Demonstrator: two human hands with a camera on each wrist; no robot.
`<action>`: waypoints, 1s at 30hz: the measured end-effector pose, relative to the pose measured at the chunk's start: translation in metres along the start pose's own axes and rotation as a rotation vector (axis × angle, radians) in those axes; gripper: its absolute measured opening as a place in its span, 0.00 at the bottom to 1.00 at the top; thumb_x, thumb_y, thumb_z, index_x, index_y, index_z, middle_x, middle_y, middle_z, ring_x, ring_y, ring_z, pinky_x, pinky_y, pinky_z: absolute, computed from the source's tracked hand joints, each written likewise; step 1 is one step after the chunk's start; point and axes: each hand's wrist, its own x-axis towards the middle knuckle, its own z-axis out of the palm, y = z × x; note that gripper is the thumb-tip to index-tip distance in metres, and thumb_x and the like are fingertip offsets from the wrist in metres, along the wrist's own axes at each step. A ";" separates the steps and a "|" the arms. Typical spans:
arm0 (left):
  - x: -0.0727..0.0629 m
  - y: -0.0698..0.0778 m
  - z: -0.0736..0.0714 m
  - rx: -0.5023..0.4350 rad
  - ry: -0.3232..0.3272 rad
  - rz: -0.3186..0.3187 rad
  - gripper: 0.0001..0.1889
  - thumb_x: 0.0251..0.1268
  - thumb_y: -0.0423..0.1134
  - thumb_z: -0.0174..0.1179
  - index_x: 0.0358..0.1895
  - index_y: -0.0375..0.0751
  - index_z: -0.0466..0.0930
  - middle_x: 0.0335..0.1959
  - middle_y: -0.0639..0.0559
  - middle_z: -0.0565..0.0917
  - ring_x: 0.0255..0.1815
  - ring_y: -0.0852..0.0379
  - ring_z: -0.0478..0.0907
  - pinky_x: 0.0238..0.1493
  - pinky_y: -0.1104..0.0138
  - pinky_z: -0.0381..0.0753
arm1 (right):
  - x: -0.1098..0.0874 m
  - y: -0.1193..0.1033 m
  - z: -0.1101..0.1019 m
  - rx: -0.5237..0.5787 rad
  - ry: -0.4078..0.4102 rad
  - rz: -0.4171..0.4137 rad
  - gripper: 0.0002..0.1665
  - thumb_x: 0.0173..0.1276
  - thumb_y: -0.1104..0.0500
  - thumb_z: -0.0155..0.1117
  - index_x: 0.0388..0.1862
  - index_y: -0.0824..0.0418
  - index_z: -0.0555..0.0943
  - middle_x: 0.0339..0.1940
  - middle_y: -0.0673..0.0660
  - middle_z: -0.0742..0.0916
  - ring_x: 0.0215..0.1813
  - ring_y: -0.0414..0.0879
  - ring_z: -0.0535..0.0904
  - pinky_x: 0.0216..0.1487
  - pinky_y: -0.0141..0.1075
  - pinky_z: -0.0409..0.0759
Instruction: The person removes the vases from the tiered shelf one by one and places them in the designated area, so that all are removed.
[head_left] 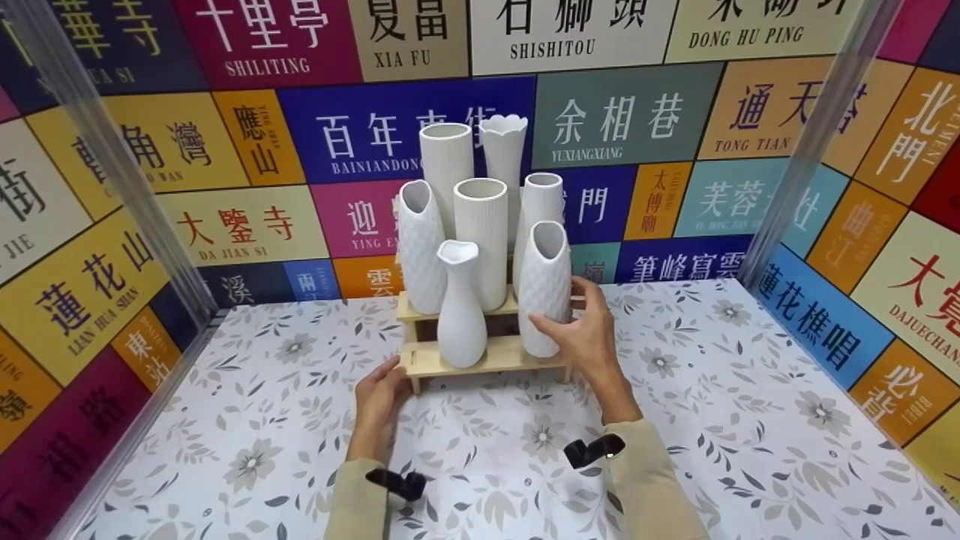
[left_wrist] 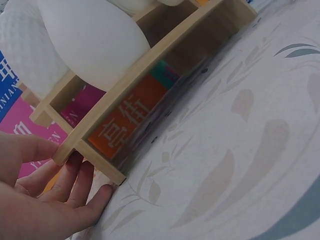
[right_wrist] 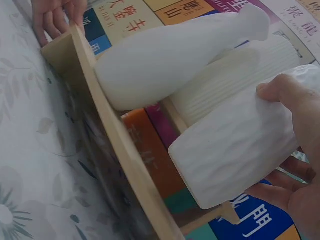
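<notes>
Gripping the held vase (head_left: 546, 289), the right hand (head_left: 591, 334) works at the right end of a stepped wooden stand (head_left: 501, 351). Its thumb lies across the near face of the vase, its fingers round the far side. The vase, white, textured and slant-mouthed, is roughly upright over the front step; in the right wrist view a gap shows between its base and that step. The left hand (head_left: 381, 397) clasps the left end of the front step, fingers curled about the corner beside the leg. The hands are well apart, one at each end of the stand.

Beside the held vase, on the left part of the front step, stands a narrow-necked vase (head_left: 461, 326) with a wavy lip. Behind these, higher up, are a second textured vase (head_left: 422, 259) at left, a ribbed vase (head_left: 481, 240) in the middle and a slim vase (head_left: 543, 195) at right, partly hidden. A tall vase (head_left: 446, 161) and a scalloped vase (head_left: 504, 150) rise at the back. The stand rests on a bench (head_left: 300, 420) covered in a grey floral print. Coloured panels (head_left: 630, 112) with printed characters line the walls behind and at both sides.
</notes>
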 end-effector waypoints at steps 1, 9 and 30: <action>0.000 0.000 0.000 0.001 0.000 0.003 0.22 0.70 0.30 0.56 0.66 0.27 0.73 0.61 0.28 0.79 0.43 0.57 0.84 0.60 0.59 0.85 | 0.001 0.000 -0.002 0.002 0.013 -0.011 0.49 0.47 0.55 0.85 0.67 0.63 0.71 0.58 0.63 0.81 0.56 0.55 0.79 0.54 0.48 0.84; -0.001 0.002 0.000 -0.030 -0.011 -0.035 0.23 0.70 0.30 0.55 0.68 0.29 0.72 0.67 0.28 0.75 0.53 0.51 0.83 0.69 0.55 0.79 | 0.008 -0.002 -0.019 0.032 0.088 -0.057 0.50 0.47 0.58 0.85 0.68 0.64 0.69 0.59 0.62 0.81 0.53 0.54 0.79 0.53 0.48 0.83; -0.004 0.003 0.001 0.018 -0.010 0.003 0.22 0.71 0.31 0.55 0.67 0.28 0.72 0.68 0.29 0.73 0.58 0.49 0.81 0.69 0.55 0.78 | 0.016 0.011 -0.030 -0.072 0.181 -0.062 0.51 0.46 0.57 0.85 0.69 0.66 0.72 0.57 0.68 0.79 0.54 0.58 0.79 0.57 0.50 0.82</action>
